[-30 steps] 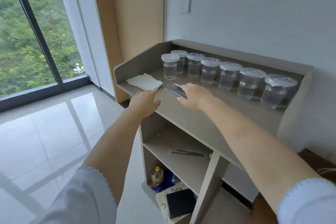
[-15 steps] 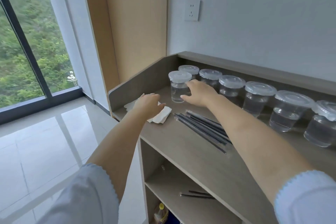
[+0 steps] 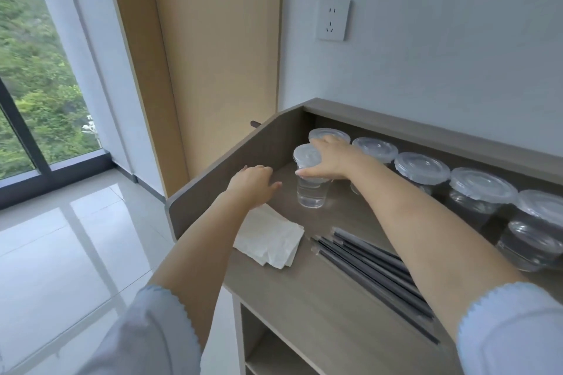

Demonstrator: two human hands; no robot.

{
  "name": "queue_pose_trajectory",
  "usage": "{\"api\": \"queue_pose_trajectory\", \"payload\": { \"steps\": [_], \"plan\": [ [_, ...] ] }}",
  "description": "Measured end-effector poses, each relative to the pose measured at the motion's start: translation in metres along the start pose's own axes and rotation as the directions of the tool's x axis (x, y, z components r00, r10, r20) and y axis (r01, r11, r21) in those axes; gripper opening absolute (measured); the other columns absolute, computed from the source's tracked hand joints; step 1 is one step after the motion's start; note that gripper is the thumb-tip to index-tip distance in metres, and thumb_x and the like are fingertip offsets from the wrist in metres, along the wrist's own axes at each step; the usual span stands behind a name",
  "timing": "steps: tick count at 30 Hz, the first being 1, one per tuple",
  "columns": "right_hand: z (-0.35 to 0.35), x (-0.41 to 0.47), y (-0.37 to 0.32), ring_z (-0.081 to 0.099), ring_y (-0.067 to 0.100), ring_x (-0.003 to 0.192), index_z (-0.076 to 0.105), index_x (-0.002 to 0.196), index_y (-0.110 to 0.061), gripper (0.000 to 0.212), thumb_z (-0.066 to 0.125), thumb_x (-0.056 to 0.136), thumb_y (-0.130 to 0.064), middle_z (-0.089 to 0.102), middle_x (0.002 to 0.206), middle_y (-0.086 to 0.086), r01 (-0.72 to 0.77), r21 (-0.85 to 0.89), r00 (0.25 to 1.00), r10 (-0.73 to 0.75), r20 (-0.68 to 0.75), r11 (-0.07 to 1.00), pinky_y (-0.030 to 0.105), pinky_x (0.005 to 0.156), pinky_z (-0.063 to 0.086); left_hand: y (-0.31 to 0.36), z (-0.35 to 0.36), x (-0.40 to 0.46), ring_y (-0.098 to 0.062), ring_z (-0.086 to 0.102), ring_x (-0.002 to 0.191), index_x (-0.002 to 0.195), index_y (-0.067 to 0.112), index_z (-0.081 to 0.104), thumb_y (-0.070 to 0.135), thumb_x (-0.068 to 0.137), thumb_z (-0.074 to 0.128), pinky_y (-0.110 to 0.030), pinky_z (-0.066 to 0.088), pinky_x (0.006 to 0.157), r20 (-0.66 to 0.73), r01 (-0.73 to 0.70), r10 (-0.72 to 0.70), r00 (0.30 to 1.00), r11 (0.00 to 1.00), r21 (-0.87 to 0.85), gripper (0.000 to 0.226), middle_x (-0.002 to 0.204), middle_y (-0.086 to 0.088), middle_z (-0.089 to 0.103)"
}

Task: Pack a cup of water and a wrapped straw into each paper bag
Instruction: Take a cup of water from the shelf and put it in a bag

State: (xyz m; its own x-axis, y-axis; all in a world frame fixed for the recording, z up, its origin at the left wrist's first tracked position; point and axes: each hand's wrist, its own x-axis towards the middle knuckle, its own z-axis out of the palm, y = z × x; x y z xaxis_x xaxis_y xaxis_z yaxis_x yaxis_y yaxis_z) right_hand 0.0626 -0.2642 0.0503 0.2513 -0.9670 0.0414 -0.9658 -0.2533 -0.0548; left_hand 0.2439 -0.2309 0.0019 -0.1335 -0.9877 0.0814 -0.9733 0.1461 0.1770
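Observation:
A clear lidded cup of water (image 3: pixel 311 193) stands at the left end of the wooden shelf top (image 3: pixel 307 292). My right hand (image 3: pixel 327 160) wraps around its upper part from the right, thumb across the front. My left hand (image 3: pixel 254 186) hovers with relaxed fingers just left of the cup, above a stack of flat white paper bags (image 3: pixel 269 237). A bundle of dark wrapped straws (image 3: pixel 374 268) lies on the shelf under my right forearm. Several more lidded cups (image 3: pixel 422 170) line the back.
The shelf's raised side wall (image 3: pixel 231 173) stands close on the left and a back ledge (image 3: pixel 426 128) runs behind the cups. A wall socket (image 3: pixel 333 20) sits above. Tiled floor (image 3: pixel 61 253) and a window lie to the left. A lower shelf (image 3: pixel 274 353) shows below.
My view has come closer to the shelf. My right hand moved from the straws to the front cup and closed around it. My left hand lifted off the paper bags toward the cup.

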Motion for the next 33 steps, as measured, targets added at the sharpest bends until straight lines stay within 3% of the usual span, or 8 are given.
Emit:
{"api": "queue_pose_trajectory", "payload": {
  "steps": [6, 14, 21, 27, 33],
  "plan": [
    [0.003, 0.023, -0.007, 0.008, 0.032, 0.144, 0.016, 0.151, -0.024, 0.095, 0.054, 0.078, -0.071, 0.014, 0.156, 0.009, -0.029, -0.059, 0.995, 0.034, 0.091, 0.998, 0.051, 0.11, 0.024, -0.011, 0.007, 0.021, -0.025, 0.05, 0.119, 0.128, 0.007, 0.051, 0.038, 0.101, 0.037, -0.035, 0.029, 0.108, 0.032, -0.005, 0.005, 0.999, 1.0, 0.0, 0.043, 0.128, -0.007, 0.054],
    [0.004, 0.032, -0.009, 0.007, 0.038, 0.141, 0.017, 0.149, -0.021, 0.1, 0.057, 0.073, -0.073, 0.011, 0.152, 0.012, -0.066, -0.11, 0.986, 0.081, 0.146, 0.992, 0.055, 0.111, 0.024, -0.014, 0.01, 0.03, -0.025, 0.05, 0.12, 0.131, 0.007, 0.049, 0.039, 0.101, 0.039, -0.034, 0.032, 0.107, 0.029, 0.006, -0.006, 1.0, 1.0, -0.009, 0.045, 0.132, -0.008, 0.053],
    [0.001, 0.025, -0.01, 0.022, 0.039, 0.139, 0.011, 0.149, -0.028, 0.097, 0.061, 0.075, -0.065, 0.006, 0.155, 0.008, -0.112, -0.058, 0.967, 0.123, 0.224, 0.992, 0.05, 0.1, 0.036, -0.011, 0.008, 0.023, -0.026, 0.049, 0.121, 0.13, 0.006, 0.049, 0.039, 0.101, 0.037, -0.035, 0.028, 0.109, 0.023, 0.015, -0.015, 1.0, 1.0, 0.006, 0.045, 0.131, -0.009, 0.053],
    [0.006, 0.012, -0.011, 0.032, 0.039, 0.13, 0.024, 0.146, -0.029, 0.077, 0.058, 0.079, -0.046, 0.023, 0.146, 0.012, -0.108, 0.017, 0.984, 0.104, 0.141, 0.994, 0.043, 0.088, 0.038, -0.006, 0.008, 0.01, -0.024, 0.049, 0.123, 0.129, 0.007, 0.05, 0.043, 0.101, 0.035, -0.036, 0.019, 0.115, 0.015, 0.003, -0.004, 1.0, 0.999, 0.035, 0.048, 0.131, -0.007, 0.053],
    [-0.005, -0.015, -0.009, 0.031, 0.039, 0.131, 0.029, 0.144, -0.029, 0.078, 0.061, 0.075, -0.047, 0.029, 0.145, 0.014, -0.095, 0.003, 0.995, 0.094, 0.012, 0.996, 0.046, 0.096, 0.039, 0.003, 0.002, -0.006, -0.022, 0.046, 0.127, 0.128, 0.007, 0.052, 0.052, 0.098, 0.035, -0.037, 0.014, 0.117, -0.025, -0.059, 0.059, 0.998, 0.998, 0.021, 0.057, 0.134, -0.007, 0.052]
  ]
}}
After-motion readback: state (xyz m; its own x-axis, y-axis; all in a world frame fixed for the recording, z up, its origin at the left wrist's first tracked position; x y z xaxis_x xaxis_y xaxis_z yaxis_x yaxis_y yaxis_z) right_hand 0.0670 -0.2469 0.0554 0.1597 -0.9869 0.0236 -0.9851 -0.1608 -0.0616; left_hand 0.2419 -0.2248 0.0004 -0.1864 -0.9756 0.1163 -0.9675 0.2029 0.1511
